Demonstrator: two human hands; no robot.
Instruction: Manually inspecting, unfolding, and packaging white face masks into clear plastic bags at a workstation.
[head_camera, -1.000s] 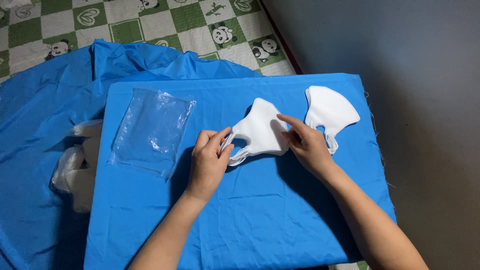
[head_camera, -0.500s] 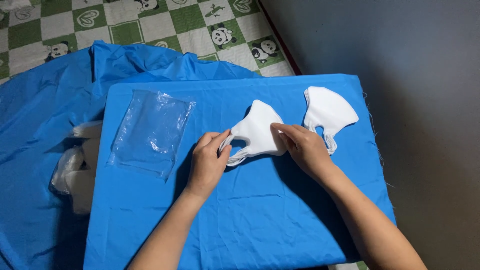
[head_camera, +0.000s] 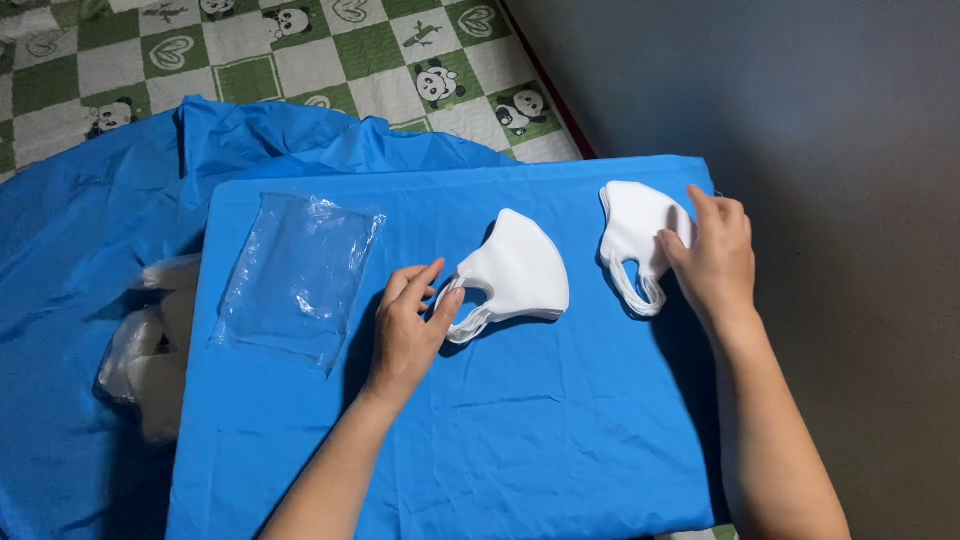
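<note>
Two masks and a bag on the tabletop

Near mask at centre; second mask at its 2 o'clock; plastic bag at its 9 o'clock.

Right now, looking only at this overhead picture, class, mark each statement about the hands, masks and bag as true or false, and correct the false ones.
1. The left hand touches the ear loops of the middle stack of white masks. True.
2. The right hand holds the clear plastic bag. False: it rests on the second stack of white masks; the bag lies flat, untouched.
3. Both stacks lie on the blue cloth. True.
4. The bag lies between the two stacks. False: it lies to the left of both.
</note>
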